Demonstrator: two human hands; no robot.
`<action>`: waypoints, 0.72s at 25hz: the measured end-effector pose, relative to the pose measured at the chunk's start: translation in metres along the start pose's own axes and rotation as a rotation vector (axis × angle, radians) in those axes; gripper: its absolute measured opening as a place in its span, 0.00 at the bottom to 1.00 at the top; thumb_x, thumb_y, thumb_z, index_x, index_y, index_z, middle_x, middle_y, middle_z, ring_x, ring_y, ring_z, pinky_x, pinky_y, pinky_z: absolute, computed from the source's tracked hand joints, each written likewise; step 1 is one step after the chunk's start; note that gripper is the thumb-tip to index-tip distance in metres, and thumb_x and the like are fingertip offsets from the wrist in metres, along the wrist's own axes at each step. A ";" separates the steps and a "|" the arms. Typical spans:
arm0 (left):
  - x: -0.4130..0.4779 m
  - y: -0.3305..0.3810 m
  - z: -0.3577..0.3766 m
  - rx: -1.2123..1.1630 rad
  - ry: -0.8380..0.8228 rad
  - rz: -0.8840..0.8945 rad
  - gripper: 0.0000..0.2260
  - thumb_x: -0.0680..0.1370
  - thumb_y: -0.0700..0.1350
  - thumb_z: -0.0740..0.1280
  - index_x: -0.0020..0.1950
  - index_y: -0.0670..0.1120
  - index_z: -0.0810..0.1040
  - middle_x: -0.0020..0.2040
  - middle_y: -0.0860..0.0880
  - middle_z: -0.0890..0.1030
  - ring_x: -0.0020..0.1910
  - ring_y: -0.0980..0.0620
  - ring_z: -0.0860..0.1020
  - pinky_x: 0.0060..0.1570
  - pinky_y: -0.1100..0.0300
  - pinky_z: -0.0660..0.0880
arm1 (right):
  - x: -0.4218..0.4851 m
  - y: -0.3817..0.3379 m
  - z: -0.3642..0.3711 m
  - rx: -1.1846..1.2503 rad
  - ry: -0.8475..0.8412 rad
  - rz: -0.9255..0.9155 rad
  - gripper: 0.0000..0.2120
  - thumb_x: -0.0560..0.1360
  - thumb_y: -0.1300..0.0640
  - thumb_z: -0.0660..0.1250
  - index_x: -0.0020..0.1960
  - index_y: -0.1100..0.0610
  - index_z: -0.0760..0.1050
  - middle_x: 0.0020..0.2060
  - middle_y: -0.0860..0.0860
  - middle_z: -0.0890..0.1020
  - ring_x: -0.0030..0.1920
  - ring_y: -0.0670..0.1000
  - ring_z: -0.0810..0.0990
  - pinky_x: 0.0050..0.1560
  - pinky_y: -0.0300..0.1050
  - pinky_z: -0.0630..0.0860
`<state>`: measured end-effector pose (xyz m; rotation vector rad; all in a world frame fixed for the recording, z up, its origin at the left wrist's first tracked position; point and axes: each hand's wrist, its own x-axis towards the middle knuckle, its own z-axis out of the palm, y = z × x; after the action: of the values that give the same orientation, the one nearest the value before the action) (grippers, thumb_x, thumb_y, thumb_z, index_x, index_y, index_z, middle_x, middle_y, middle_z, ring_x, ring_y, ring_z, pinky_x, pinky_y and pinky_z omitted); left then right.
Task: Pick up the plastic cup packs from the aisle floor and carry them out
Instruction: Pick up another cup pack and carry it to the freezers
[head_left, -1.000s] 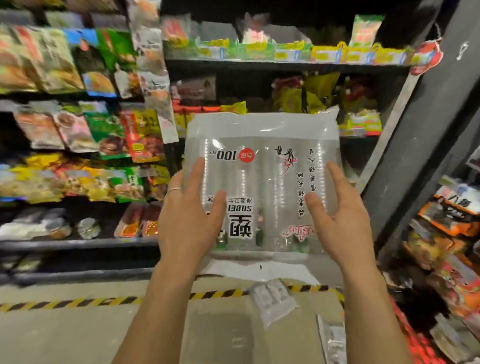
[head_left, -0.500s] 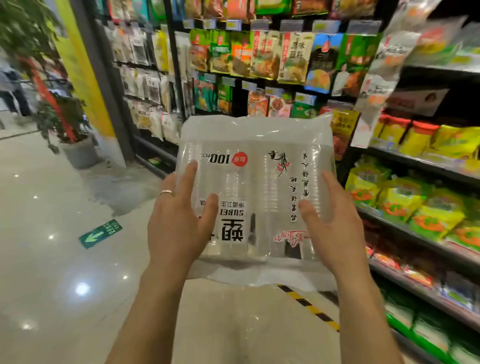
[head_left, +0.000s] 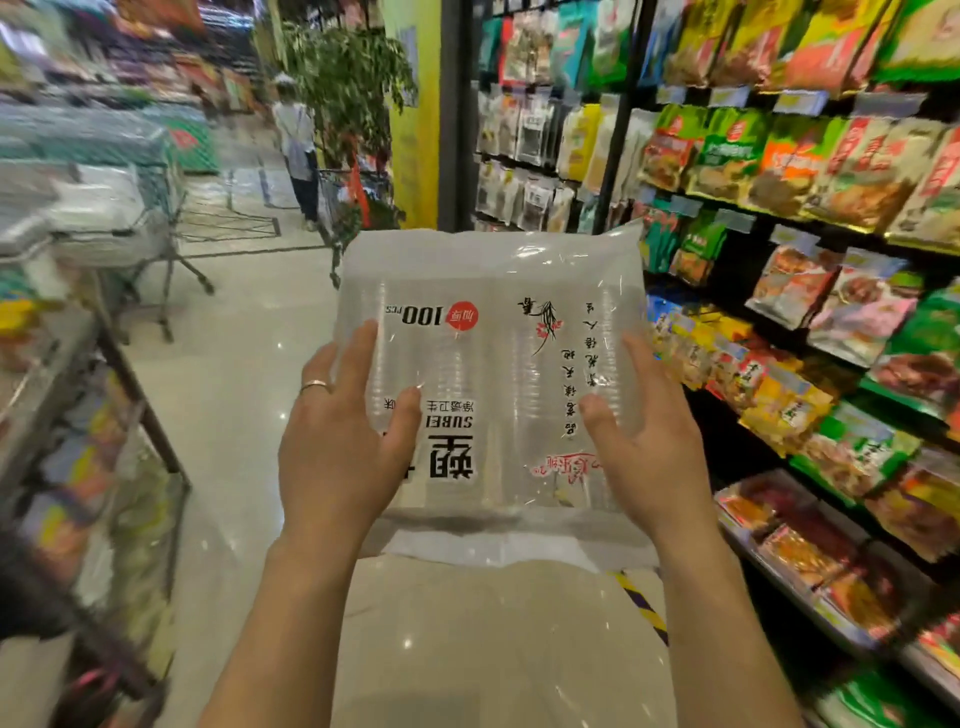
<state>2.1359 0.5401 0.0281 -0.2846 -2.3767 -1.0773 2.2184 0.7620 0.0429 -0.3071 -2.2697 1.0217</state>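
Observation:
A clear plastic cup pack (head_left: 498, 384) with upside-down black and red print is held up in front of me at chest height. My left hand (head_left: 340, 436), a ring on one finger, grips its left side with the thumb across the front. My right hand (head_left: 652, 447) grips the right side the same way. Rows of stacked clear cups show through the wrap. The fingers behind the pack are hidden.
Snack shelves (head_left: 810, 291) run along the right. A display rack (head_left: 93, 415) stands at the left, a shopping cart (head_left: 156, 218) beyond it. A person (head_left: 298, 150) and a potted tree (head_left: 348, 93) stand ahead on the glossy floor (head_left: 244, 374). Yellow-black tape (head_left: 641, 608) marks the floor.
The view has swung left from the shelves toward the open aisle end. The pack stays in both hands, held the same way.

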 end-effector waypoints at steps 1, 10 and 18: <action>0.017 -0.019 -0.008 0.014 0.020 -0.004 0.28 0.77 0.59 0.62 0.76 0.59 0.61 0.73 0.44 0.67 0.67 0.43 0.71 0.55 0.48 0.72 | 0.010 -0.012 0.024 0.014 -0.010 -0.009 0.30 0.79 0.48 0.65 0.77 0.41 0.57 0.75 0.44 0.62 0.73 0.42 0.59 0.71 0.43 0.58; 0.123 -0.151 -0.058 0.157 0.147 -0.139 0.29 0.78 0.56 0.65 0.78 0.58 0.59 0.75 0.43 0.64 0.70 0.40 0.67 0.63 0.45 0.68 | 0.090 -0.083 0.202 0.105 -0.149 -0.094 0.30 0.79 0.47 0.64 0.77 0.40 0.56 0.76 0.43 0.61 0.69 0.37 0.59 0.66 0.39 0.57; 0.234 -0.238 -0.037 0.261 0.247 -0.223 0.28 0.79 0.59 0.61 0.77 0.61 0.56 0.76 0.46 0.63 0.71 0.42 0.67 0.63 0.42 0.71 | 0.205 -0.094 0.346 0.190 -0.246 -0.199 0.29 0.79 0.48 0.65 0.77 0.40 0.58 0.75 0.44 0.62 0.74 0.44 0.59 0.69 0.42 0.57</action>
<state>1.8586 0.3500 0.0201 0.1997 -2.3250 -0.8271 1.8465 0.5843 0.0286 0.1295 -2.3370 1.2119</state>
